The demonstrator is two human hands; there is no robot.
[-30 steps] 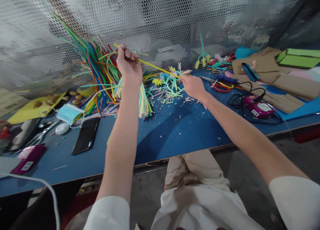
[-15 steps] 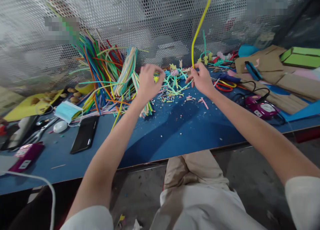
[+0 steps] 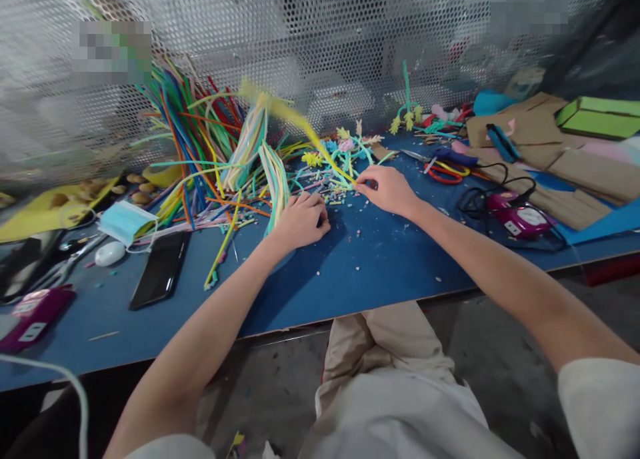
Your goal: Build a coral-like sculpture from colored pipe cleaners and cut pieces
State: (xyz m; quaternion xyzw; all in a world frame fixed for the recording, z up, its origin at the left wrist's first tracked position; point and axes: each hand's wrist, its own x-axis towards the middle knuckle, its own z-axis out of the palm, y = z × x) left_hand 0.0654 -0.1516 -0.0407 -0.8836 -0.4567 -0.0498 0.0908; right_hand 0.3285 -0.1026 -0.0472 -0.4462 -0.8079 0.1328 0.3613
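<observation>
My right hand [image 3: 386,190] pinches one end of a yellow pipe cleaner [image 3: 315,138] between thumb and fingertips. Its far end slants up to the left and is blurred by motion. My left hand [image 3: 303,220] is low on the blue table, fingers curled down; what they hold, if anything, is hidden. Just behind it stands a pale bundle of pipe cleaners [image 3: 273,172]. Between and behind the hands lie small pipe-cleaner flowers [image 3: 345,142] in yellow, pink and blue, amid many short cut pieces [image 3: 340,191].
Scissors [image 3: 445,171] lie right of my right hand, near a purple device [image 3: 520,214] with a black cord. Brown cardboard [image 3: 595,176] covers the right side. At left are a black phone [image 3: 160,269], a face mask [image 3: 126,222] and a large pipe-cleaner pile [image 3: 187,139]. Perforated metal [image 3: 330,46] stands behind.
The yellow pipe cleaner has swung from upright to slanting left. My right hand has come lower and slightly left. My left hand has dropped toward the table, nearer me.
</observation>
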